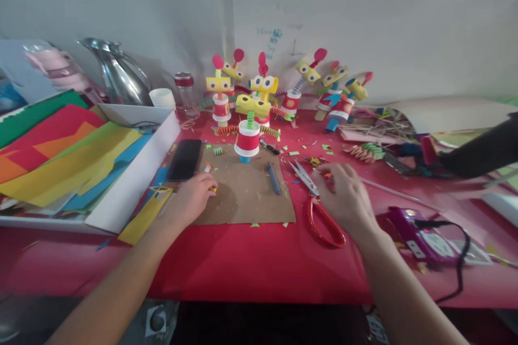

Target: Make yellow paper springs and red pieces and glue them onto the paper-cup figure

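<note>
My left hand [193, 198] rests on the left edge of a brown cardboard sheet [246, 197], fingers curled around a small yellow scrap. My right hand [343, 198] lies palm down beside red-handled scissors [319, 207], fingertips pinched on small red and yellow paper bits. A paper-cup figure [247, 137] with a red band and green spring neck stands at the cardboard's far edge. A blue pen [274, 178] lies on the cardboard. A black phone [185, 159] lies just beyond my left hand.
Several paper-cup figures [291, 91] line the wall. A white box of coloured paper sheets [73, 161] fills the left. A metal jug [117, 75] stands behind it. A purple glue gun [416, 232] with black cord lies right. A dark sleeve [477, 151] enters from the right.
</note>
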Motion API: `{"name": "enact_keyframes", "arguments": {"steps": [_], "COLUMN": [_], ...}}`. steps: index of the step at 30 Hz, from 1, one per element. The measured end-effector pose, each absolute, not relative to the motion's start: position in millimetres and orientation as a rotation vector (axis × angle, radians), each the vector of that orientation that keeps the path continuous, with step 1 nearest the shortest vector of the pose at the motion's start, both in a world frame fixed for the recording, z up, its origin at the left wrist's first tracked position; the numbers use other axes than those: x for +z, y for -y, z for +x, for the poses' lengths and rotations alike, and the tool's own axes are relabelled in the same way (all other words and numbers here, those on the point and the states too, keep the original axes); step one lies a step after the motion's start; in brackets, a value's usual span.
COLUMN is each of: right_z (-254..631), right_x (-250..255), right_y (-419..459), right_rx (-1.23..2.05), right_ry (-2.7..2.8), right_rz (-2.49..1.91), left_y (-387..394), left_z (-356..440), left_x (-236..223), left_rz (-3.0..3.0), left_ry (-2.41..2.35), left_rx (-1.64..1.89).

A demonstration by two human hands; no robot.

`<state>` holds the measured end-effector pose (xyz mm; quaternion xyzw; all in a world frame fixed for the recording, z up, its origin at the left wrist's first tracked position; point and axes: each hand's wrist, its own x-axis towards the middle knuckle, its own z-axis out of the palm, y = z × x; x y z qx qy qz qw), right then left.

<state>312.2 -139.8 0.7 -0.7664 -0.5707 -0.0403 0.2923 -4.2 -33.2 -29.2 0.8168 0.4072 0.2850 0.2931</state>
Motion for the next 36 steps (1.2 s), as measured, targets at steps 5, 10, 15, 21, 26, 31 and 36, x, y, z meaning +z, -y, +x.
{"name": "enact_keyframes", "arguments": {"steps": [5, 10, 15, 21, 26, 31, 36], "right_z": [240.6, 192.9, 177.3, 170.2, 168.9, 171.7, 164.5], "right_x": [-6.1, -16.1, -20.8, -27.4, -24.2, -30.8, -21.9], "right_y": [130.0, 108.4, 93.8, 87.2, 76.0, 70.0, 66.1], "right_rx": [0.379, 0.445, 0.378, 0.266, 0.137, 0.187, 0.307], "right_ry": [1.870, 2.125, 2.224, 2.327, 2.464, 2.485, 2.382], "right_rz": [-1.683, -1.557, -1.609, -1.588, -1.531, -1.456, -1.521], "left_y": [33.3, 34.1, 33.9, 36.8, 39.1, 35.5, 31.6], "left_z": [-7.2, -8.0, -5.9, -5.7, -7.2, -11.3, -15.2], "left_x": [-35.8, -38.9, -35.7, -30.2, -23.9, -26.0, -30.3], "left_rz": [2.360, 2.544, 2.328, 2.168, 2.158, 2.187, 2.349], "left_ry": [-1.093, -1.125, -1.332, -1.416, -1.436, -1.382, -1.359], "left_rx": [0.674, 0.557, 0.602, 0.612, 0.602, 0.715, 0.906]}}
